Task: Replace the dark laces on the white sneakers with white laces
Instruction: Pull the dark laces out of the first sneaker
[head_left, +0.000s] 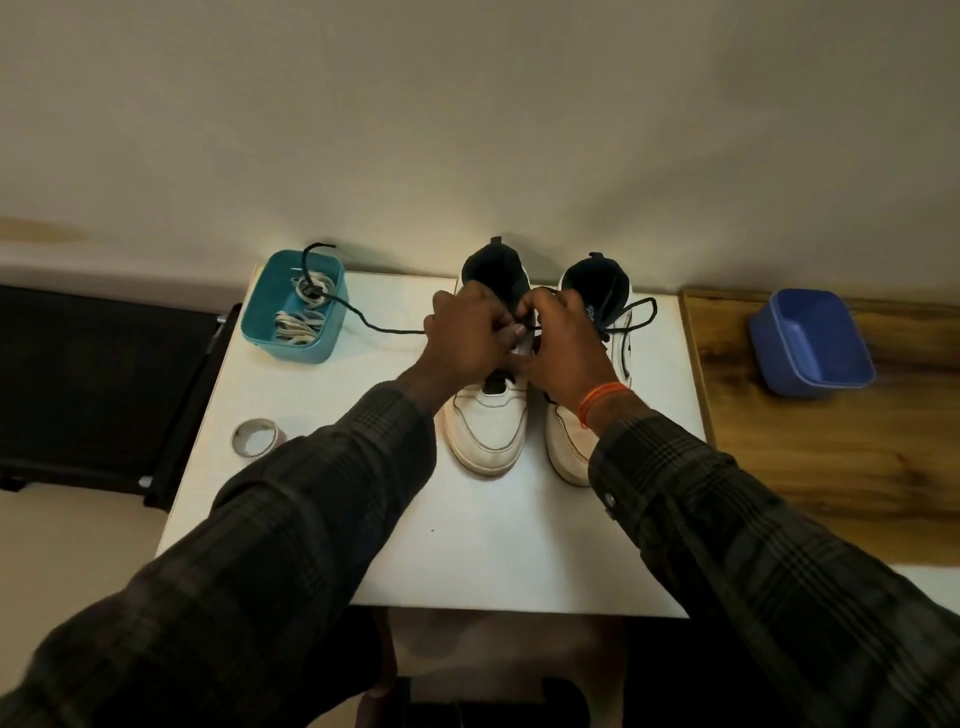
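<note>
Left hand (470, 332) sat curled over the lacing of the left sneaker (488, 410), fingers bent inward and pinching the dark lace (363, 317) at the eyelets. Right hand (563, 345) met it from the other side, fingers also curled tight at the same spot; I judged it to be gripping the lace too, though the knuckles hid the actual pinch, so I mark that as probable. An orange thread band (602, 400) circled the right wrist. Both arms wore dark plaid sleeves (322, 519).

From the hands the dark lace ran loose to the left across the white table (509, 551), and its far end looped up over the rim of the teal bin (332, 306). Inside that bin lay the white laces (301, 319), bundled in a few coils.

The right sneaker (571, 441) stood just beside the left one, toes toward me, with its own dark lace (636, 312) threaded and the ends splayed out to the right. Both sneakers had dark collars and tongues.

A roll of tape (254, 436) lay flat near the table's left edge, partly covered by the left sleeve. To the right, on a wooden surface (831, 457), stood a blue bin (810, 343), well apart from the shoes. A black chair (98, 384) stood left of the table.
</note>
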